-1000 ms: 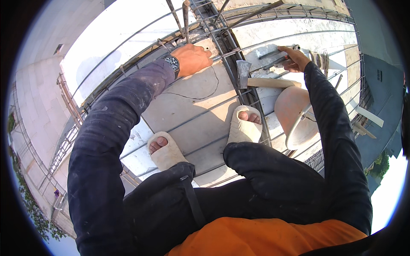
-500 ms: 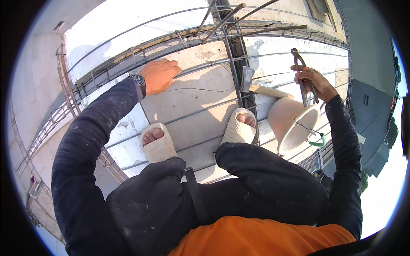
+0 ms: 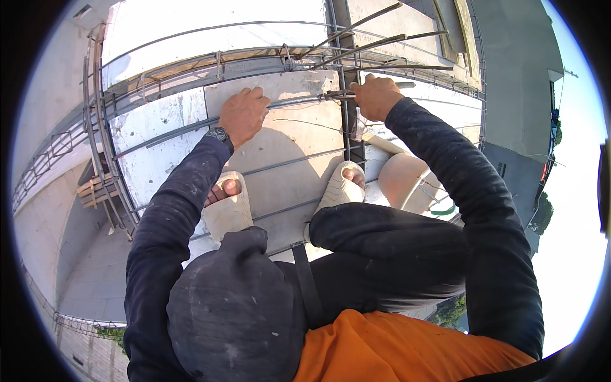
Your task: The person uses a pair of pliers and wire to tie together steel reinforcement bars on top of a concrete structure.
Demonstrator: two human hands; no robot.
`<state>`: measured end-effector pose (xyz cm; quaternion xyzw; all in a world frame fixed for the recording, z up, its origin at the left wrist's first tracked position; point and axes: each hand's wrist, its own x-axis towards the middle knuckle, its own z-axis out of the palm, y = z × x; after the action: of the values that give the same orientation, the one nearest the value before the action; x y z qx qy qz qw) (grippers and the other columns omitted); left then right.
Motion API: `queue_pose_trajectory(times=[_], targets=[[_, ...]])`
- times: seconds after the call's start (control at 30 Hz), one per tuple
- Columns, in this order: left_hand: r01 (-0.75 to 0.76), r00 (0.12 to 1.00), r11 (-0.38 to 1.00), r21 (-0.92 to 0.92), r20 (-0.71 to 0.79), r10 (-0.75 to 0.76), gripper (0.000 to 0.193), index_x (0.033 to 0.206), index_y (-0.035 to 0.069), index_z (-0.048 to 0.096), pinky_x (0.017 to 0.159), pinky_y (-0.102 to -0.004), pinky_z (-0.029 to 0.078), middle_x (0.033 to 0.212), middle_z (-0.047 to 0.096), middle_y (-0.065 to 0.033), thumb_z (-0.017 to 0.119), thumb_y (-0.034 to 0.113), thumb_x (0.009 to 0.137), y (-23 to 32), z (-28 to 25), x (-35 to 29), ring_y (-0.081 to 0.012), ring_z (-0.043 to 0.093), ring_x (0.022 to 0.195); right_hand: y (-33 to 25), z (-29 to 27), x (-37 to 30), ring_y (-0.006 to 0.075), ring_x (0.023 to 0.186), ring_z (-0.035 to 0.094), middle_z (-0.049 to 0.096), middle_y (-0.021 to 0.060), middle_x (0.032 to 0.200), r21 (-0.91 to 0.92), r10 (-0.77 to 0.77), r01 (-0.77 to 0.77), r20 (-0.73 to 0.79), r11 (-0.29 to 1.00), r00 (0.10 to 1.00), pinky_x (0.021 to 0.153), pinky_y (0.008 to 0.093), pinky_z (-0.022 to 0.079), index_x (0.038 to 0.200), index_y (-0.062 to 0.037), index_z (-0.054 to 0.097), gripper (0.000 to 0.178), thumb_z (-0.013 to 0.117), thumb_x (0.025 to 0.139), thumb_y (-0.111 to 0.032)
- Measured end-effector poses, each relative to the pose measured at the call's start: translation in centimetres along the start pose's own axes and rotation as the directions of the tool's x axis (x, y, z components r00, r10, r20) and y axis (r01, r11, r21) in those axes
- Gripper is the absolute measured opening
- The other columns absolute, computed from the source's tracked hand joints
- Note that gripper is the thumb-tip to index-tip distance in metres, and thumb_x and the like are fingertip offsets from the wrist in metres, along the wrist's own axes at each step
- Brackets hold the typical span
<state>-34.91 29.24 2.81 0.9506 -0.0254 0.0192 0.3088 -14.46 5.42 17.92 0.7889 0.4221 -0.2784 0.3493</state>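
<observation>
My left hand (image 3: 244, 116), with a watch on its wrist, is closed over a long steel reinforcing bar (image 3: 170, 135). To the right of it, my right hand (image 3: 377, 98) grips a pair of dark pincers (image 3: 344, 95). Their jaws point left and are at the bar beside the place where it meets the crossing bars (image 3: 347, 121); whether they bite on a wire there is too small to tell. A thin loose wire (image 3: 305, 121) curves over the board below. Under my right forearm lies a hammer with a wooden handle (image 3: 380, 142), its head partly hidden.
A pale bucket (image 3: 404, 180) with a green grip on its handle stands beside my right foot, partly behind my arm. Reinforcing bars run across the formwork boards (image 3: 293, 162) under my sandals. Several bar ends (image 3: 398, 38) stick up ahead. Drops lie beyond both side edges.
My right hand has swung leftward from above the bucket, bringing the pincers to the bar. My left hand has settled onto the bar. The view has shifted slightly.
</observation>
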Motion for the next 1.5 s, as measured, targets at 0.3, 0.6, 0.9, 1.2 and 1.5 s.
queue_pose_trajectory(times=[0.3, 0.6, 0.9, 1.2, 1.5], targets=[[-0.059, 0.994, 0.998, 0.006, -0.088, 0.059, 0.017, 0.110, 0.011, 0.075, 0.088, -0.0430, 0.055, 0.106, 0.062, -0.0055, 0.074, 0.018, 0.095, -0.9, 0.5, -0.8, -0.0281, 0.063, 0.102, -2.4, -1.6, 1.2, 0.0369, 0.119, 0.072, 0.071, 0.0189, 0.129, -0.022, 0.102, -0.102, 0.001, 0.995, 0.995, 0.092, 0.0467, 0.061, 0.128, -0.0044, 0.074, 0.036, 0.065, 0.098, -0.021], [-0.070, 0.989, 0.997, 0.016, -0.126, 0.071, 0.017, 0.109, 0.011, 0.076, 0.086, -0.0424, 0.055, 0.105, 0.062, -0.0045, 0.075, 0.018, 0.093, -1.1, 0.9, -0.9, -0.0267, 0.063, 0.100, -3.5, -1.6, 2.9, 0.0367, 0.116, 0.075, 0.079, 0.0122, 0.124, -0.061, 0.132, -0.123, 0.174, 0.991, 0.976, 0.093, 0.0543, 0.061, 0.121, -0.0089, 0.083, 0.031, 0.073, 0.095, -0.022], [-0.066, 0.987, 0.998, -0.003, -0.146, 0.065, 0.013, 0.104, 0.012, 0.075, 0.084, -0.0428, 0.055, 0.102, 0.062, -0.0036, 0.076, 0.015, 0.091, -1.5, 1.1, -0.8, -0.0263, 0.063, 0.100, -4.8, -4.1, 2.9, 0.0362, 0.108, 0.078, 0.081, 0.0129, 0.119, -0.209, 0.036, 0.023, 0.275, 0.978, 0.961, 0.093, 0.0587, 0.062, 0.120, -0.0098, 0.083, 0.032, 0.071, 0.092, -0.022], [-0.047, 0.987, 0.994, -0.096, -0.156, 0.032, 0.012, 0.104, 0.011, 0.075, 0.087, -0.0444, 0.054, 0.105, 0.063, -0.0040, 0.075, 0.013, 0.092, -1.5, 0.6, -1.0, -0.0279, 0.064, 0.101, -6.2, -4.9, 3.1, 0.0370, 0.111, 0.077, 0.080, 0.0161, 0.120, -0.250, 0.041, 0.033, 0.286, 0.968, 0.957, 0.088, 0.0511, 0.063, 0.115, -0.0067, 0.084, 0.028, 0.072, 0.092, -0.017], [-0.018, 0.993, 0.992, -0.124, -0.120, 0.003, 0.011, 0.103, 0.011, 0.078, 0.088, -0.0444, 0.055, 0.105, 0.064, -0.0039, 0.075, 0.014, 0.093, -1.4, 1.0, -0.5, -0.0279, 0.064, 0.101, -6.8, -5.6, 4.1, 0.0311, 0.099, 0.080, 0.083, 0.0110, 0.108, -0.277, -0.026, 0.100, 0.259, 0.956, 0.966, 0.083, 0.0440, 0.064, 0.110, -0.0101, 0.085, 0.025, 0.070, 0.092, -0.020]])
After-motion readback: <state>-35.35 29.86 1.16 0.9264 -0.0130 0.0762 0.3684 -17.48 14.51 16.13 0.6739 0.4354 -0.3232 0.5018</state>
